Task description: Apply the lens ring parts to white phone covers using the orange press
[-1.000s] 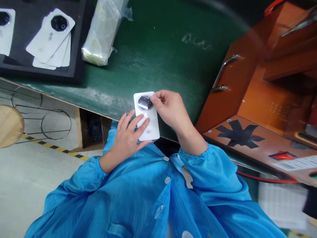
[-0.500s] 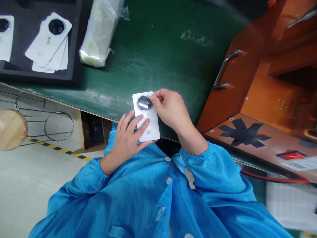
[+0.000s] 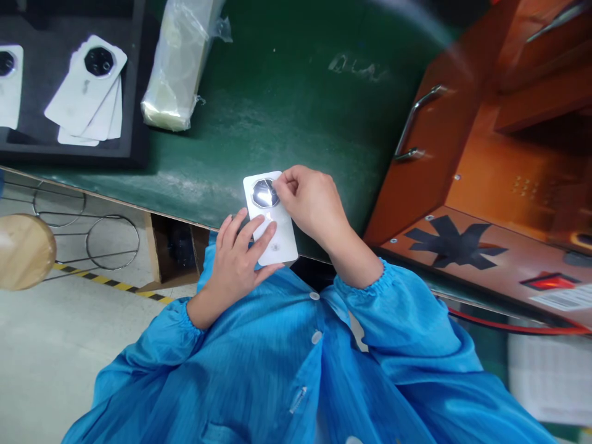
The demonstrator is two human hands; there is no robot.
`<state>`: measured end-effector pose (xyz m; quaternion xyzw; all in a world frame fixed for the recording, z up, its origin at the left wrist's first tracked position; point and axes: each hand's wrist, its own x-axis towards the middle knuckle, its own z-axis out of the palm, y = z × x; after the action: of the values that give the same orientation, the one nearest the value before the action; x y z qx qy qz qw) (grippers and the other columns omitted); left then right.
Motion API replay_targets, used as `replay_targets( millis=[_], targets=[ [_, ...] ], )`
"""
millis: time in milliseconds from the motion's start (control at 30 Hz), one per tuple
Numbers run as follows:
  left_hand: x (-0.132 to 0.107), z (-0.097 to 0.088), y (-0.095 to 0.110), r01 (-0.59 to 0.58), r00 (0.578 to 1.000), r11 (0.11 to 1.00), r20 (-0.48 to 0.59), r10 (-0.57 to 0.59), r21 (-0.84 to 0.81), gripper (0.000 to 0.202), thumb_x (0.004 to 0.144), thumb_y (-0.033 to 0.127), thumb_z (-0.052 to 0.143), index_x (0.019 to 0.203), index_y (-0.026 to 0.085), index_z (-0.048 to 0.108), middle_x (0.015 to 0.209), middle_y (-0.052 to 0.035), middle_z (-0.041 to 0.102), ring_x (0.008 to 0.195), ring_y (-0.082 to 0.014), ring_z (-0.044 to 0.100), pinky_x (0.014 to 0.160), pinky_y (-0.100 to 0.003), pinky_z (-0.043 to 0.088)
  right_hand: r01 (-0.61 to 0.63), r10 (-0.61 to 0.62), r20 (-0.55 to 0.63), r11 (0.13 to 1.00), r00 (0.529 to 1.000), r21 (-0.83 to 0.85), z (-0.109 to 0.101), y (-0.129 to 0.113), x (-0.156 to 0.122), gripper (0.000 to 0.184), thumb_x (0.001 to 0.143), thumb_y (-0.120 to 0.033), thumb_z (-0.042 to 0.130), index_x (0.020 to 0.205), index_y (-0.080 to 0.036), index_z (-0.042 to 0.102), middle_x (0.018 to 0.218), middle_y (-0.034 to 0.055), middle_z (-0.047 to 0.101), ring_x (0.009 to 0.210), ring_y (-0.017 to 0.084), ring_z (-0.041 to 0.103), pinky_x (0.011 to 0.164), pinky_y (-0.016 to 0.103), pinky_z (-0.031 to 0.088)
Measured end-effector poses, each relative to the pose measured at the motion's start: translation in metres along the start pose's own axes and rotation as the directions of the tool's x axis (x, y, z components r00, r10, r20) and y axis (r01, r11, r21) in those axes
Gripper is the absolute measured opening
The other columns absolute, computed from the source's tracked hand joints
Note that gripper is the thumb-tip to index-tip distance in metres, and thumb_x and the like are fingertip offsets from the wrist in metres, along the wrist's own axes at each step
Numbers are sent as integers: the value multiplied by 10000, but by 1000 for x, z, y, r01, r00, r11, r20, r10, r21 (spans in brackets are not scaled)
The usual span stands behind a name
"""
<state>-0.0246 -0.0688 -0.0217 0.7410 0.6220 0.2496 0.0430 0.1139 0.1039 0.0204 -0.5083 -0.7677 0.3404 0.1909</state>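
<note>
A white phone back cover (image 3: 277, 237) with a dark octagonal camera window (image 3: 264, 193) lies at the near edge of the green table (image 3: 296, 105). My left hand (image 3: 235, 262) holds its lower part, fingers laid over the face and thumb under the edge. My right hand (image 3: 311, 202) is closed in a pinch at the right edge of the camera window. What the fingertips pinch is too small to make out. Both arms wear blue smock sleeves.
A black foam tray (image 3: 134, 80) at the back left holds a fanned stack of white covers (image 3: 86, 92). Beside it lies a clear plastic bag (image 3: 178, 61). An orange machine with a metal handle (image 3: 416, 123) fills the right. A wooden stool (image 3: 25, 250) stands on the floor, left.
My hands and the cover have hardly moved. The view has drifted slightly, so the tray and bag sit a little further left and lower.
</note>
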Motion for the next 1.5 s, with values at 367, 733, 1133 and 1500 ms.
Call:
replay_targets(
  millis=[367,733,1133,1500],
  targets=[
    [0,0,-1,-19,1000,999,3,19,42,752,976,669,704,1568,221,590,1551,-167,628,1582,-408,438,1342,-578,267,25,-33,-106,997,994,-77,13,9,-6,235,947,-244,623,1178,-241,583,760,-8,666,719,239,665,793,391,529],
    [3,-28,-26,53,994,945,-72,-80,-322,807,1110,714,173,1592,200,567,1537,-183,600,1445,-342,574,1235,-534,428,631,-683,-56,700,728,-334,22,39,-117,376,1097,-349,596,1405,-137,637,1375,180,748,1320,329,691,1017,478,576],
    [193,-57,110,86,925,602,288,249,-794,501,939,409,784,1388,201,706,1201,-108,779,963,-195,744,856,-330,621,444,-658,-491,750,571,-490,-102,69,-240,214,1009,-127,616,1153,-214,749,1182,98,823,1227,261,773,871,404,670],
    [310,40,249,318,947,131,322,8,-939,113,842,100,717,937,159,704,995,-85,781,872,-178,701,818,-301,553,-78,-686,-600,630,412,-773,-160,127,-251,347,972,-74,666,1289,-186,749,1206,124,817,1133,302,812,894,389,638]
  ],
)
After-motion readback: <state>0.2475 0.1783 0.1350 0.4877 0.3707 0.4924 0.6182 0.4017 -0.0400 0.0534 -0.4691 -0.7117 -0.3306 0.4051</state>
